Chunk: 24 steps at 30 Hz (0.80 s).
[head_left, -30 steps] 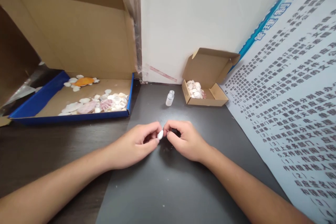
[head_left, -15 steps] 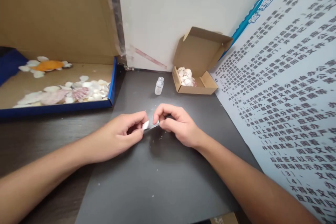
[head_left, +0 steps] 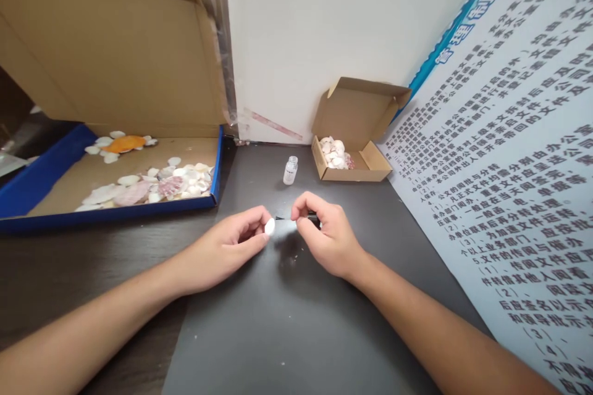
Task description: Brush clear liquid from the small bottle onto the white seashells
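Left hand (head_left: 229,248) pinches a white shell (head_left: 269,226), right hand (head_left: 327,239) a thin black tool (head_left: 283,218) (small box (head_left: 373,163) holds shells (head_left: 334,153)).

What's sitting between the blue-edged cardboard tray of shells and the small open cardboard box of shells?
In the head view, one small clear bottle stands there, upright on the dark grey mat.

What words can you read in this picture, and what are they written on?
"管理制度": big blue heading at the top of the wall poster, slanted and a bit blurred.
"公文的阅批与分发": a black line on the same poster.
"5.文件的传阅与催办": another black line lower down.
The poster's other small black print: too blurred to read.
Small clear bottle: no text that can be read.
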{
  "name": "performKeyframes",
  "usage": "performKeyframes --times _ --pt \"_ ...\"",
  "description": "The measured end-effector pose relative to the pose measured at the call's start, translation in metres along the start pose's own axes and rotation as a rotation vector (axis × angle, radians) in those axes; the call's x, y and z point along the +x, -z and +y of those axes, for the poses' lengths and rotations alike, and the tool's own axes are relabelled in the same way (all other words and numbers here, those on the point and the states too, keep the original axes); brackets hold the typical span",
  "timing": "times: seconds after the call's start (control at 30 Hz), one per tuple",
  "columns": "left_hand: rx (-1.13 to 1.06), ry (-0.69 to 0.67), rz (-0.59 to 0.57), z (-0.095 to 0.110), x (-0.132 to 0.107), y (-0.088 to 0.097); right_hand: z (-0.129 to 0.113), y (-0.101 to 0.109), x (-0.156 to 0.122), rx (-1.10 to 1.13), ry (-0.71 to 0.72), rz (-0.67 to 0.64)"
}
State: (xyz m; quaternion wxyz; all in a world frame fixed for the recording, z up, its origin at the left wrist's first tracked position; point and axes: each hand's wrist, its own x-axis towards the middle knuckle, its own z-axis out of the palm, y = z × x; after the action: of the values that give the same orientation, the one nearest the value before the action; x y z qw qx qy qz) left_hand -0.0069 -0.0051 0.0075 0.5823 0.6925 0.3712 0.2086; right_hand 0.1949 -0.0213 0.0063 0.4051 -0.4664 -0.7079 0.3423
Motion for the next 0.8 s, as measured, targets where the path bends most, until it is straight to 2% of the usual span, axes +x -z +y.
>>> performKeyframes --times 0.13,0.23,0.37,0.5,0.6,0.7,0.8 --pt "-0.001 0.004 0.004 -0.0018 0.0000 -0.0004 -0.0003 0.0016 0.0008 0.073 0.022 -0.079" --pt "0.000 0.007 0.003 -0.0026 -0.0001 -0.0009 -0.0003 0.0019 0.0015 0.002 -0.003 -0.041" --pt "0.007 0.007 0.004 -0.0038 -0.0003 -0.0007 -0.0013 0.0023 0.0016 0.100 -0.010 -0.087" --pt "0.008 0.010 0.004 -0.0043 -0.0006 0.0003 -0.0015 0.0025 0.0013 0.001 0.002 -0.040" --pt "0.010 0.015 0.005 -0.0032 -0.0010 0.0004 -0.0017 0.0023 0.0011 0.081 -0.004 -0.086" --pt "0.023 0.022 0.012 -0.0020 -0.0013 -0.0001 -0.0021 0.0020 0.0012 -0.020 -0.015 -0.051" --pt "0.025 0.028 0.013 -0.0014 -0.0013 -0.0006 -0.0023 0.0019 0.0014 0.088 -0.043 -0.063"
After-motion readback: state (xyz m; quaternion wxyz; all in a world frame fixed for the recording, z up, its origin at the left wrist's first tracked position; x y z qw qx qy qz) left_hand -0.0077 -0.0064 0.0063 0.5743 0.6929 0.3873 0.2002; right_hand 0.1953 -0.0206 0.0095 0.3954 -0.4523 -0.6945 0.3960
